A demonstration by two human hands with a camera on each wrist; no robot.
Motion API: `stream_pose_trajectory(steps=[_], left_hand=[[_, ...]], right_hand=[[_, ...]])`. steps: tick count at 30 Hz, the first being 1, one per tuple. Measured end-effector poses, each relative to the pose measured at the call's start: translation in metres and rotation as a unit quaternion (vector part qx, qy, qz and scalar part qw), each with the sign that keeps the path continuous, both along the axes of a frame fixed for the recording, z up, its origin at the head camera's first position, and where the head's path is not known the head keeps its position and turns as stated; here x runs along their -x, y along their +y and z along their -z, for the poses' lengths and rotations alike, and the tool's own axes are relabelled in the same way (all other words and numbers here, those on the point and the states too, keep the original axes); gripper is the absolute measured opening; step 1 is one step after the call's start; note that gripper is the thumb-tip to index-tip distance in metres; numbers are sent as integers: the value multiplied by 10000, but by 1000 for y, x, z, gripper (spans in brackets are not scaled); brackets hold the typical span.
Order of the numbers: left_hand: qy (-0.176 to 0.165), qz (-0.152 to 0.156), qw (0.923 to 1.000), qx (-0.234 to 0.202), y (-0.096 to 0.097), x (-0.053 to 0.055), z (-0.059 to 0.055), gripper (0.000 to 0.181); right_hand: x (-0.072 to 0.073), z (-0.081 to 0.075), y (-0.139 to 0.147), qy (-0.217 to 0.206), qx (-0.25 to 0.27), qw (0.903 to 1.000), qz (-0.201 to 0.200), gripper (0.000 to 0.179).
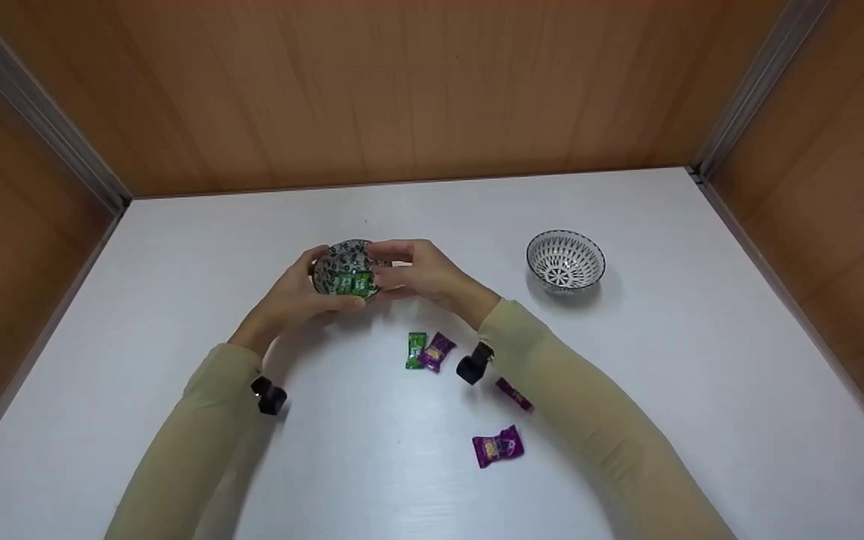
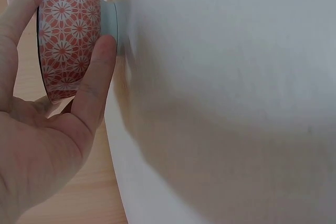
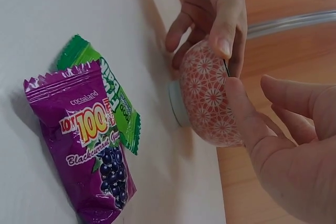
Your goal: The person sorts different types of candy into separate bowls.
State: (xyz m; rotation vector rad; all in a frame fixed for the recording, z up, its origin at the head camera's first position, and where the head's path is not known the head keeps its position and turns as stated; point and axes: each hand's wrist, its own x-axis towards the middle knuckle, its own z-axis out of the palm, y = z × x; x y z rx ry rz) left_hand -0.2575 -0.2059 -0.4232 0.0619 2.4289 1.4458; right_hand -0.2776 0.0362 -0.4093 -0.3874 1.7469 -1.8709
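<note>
A small bowl point(image 1: 343, 259) has a dark floral pattern inside and red flower circles outside, with a pale foot close to the white table. My left hand point(image 1: 293, 296) grips it from the left, thumb along the near rim; the left wrist view shows a finger reaching the foot. Green candy packets point(image 1: 343, 283) lie inside. At the bowl's right side is my right hand point(image 1: 428, 274). In the right wrist view, one of its digits meets the rim while the other fingers stand apart over the bowl's mouth, with nothing visible between them.
A second bowl point(image 1: 565, 259), black-and-white inside, stands at the right. Nearer me lie a green packet point(image 1: 416, 350) and a purple blackcurrant gummy packet point(image 3: 84, 140), overlapping. Two more purple packets point(image 1: 499, 446) lie by the right forearm. Wooden panels point(image 1: 417, 90) border the white table.
</note>
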Motion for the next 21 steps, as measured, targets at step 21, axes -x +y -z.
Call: stream_pose_trajectory(steps=[21], left_hand=[[95,19,9997,214,-1,1,0,131]], right_hand=[[-8,-2,12,697,-130,9970,-324,51]])
